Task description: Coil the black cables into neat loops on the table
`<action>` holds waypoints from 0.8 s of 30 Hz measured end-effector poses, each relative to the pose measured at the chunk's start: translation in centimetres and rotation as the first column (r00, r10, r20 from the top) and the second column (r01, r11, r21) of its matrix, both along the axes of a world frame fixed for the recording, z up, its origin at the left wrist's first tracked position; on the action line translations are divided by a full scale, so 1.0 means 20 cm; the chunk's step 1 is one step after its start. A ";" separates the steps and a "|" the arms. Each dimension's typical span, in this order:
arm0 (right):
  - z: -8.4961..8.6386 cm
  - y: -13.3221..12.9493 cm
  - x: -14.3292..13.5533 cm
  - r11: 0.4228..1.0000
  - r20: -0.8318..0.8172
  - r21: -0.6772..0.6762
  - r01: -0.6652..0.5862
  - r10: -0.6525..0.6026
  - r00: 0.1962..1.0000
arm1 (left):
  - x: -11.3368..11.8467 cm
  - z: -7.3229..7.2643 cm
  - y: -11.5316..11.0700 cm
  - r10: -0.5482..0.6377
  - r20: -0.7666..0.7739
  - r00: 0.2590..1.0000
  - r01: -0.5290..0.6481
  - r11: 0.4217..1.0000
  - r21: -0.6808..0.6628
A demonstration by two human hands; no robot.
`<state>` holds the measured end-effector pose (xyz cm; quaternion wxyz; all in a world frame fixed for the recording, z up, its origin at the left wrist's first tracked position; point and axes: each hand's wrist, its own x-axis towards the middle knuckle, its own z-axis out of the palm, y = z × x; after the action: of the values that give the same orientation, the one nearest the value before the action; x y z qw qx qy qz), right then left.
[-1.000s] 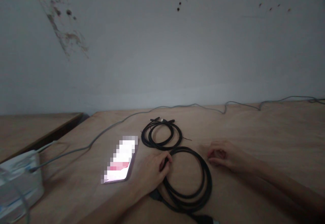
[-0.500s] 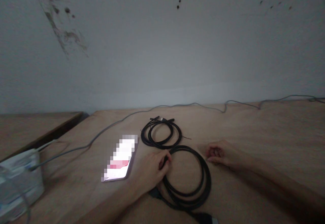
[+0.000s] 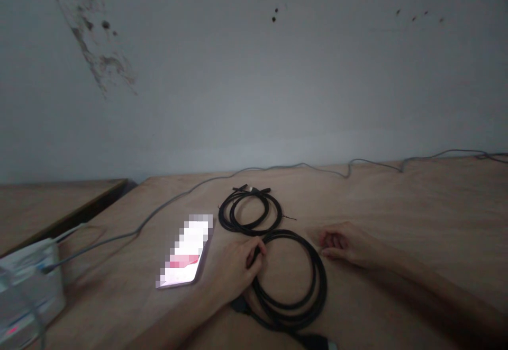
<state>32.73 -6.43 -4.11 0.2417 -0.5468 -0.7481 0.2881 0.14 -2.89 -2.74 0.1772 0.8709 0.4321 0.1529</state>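
A black cable coil lies on the wooden tabletop in front of me, with dark plugs at its lower end. My left hand is closed around the left side of this coil, thumb and fingers pinching the strands. Just right of the coil, my right hand rests on its side on the table, apart from the cable. Its fingers are loosely curled with the thumb apart, and nothing shows in them. Behind lies a second black cable coil, fastened with thin ties, its connectors at the top.
A phone with a lit, blurred screen lies left of my left hand. At the far left stands a white power strip with a grey cord running along the wall. A dark gap separates two tabletops.
The whole view has shifted slightly. Both hands keep about the same places relative to the coils, and the left still grips the nearer cable.
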 end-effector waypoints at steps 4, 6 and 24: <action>-0.02 0.00 0.01 0.995 -0.155 -0.095 0.031 -0.046 0.987 | 0.00 -0.01 0.01 -0.011 0.000 1.000 0.011 1.000 0.003; -0.01 -0.01 0.02 0.995 -0.174 -0.094 0.024 -0.040 0.984 | -0.01 -0.01 0.01 -0.013 0.006 1.000 0.013 1.000 0.004; 0.02 -0.02 0.02 0.987 0.218 0.162 0.024 -0.059 0.974 | 0.00 -0.01 0.00 0.021 -0.003 1.000 -0.021 1.000 0.016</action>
<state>33.09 -6.81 -3.75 0.2051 -0.5703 -0.7792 0.1598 0.19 -2.90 -2.92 0.1679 0.8680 0.4403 0.1568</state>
